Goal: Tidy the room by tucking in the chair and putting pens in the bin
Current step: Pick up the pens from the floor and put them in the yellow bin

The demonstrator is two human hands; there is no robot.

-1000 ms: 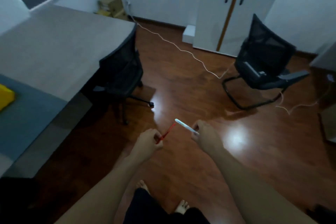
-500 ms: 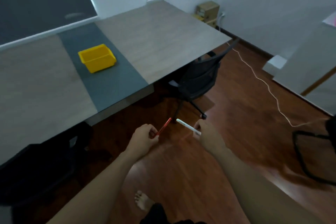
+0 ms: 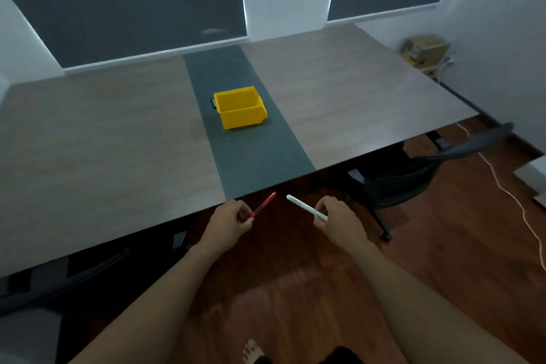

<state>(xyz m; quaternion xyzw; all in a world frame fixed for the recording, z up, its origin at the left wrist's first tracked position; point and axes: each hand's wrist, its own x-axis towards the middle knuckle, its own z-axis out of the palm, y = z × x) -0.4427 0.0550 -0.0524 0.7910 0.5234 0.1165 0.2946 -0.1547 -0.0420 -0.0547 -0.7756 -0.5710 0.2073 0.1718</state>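
Office: long desk [image 3: 354, 103], mesh chair [image 3: 413, 174], blinds [image 3: 133, 3].

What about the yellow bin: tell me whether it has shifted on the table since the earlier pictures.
No. The yellow bin sits on the same dark strip of the table, as half a second ago; only the camera turned.
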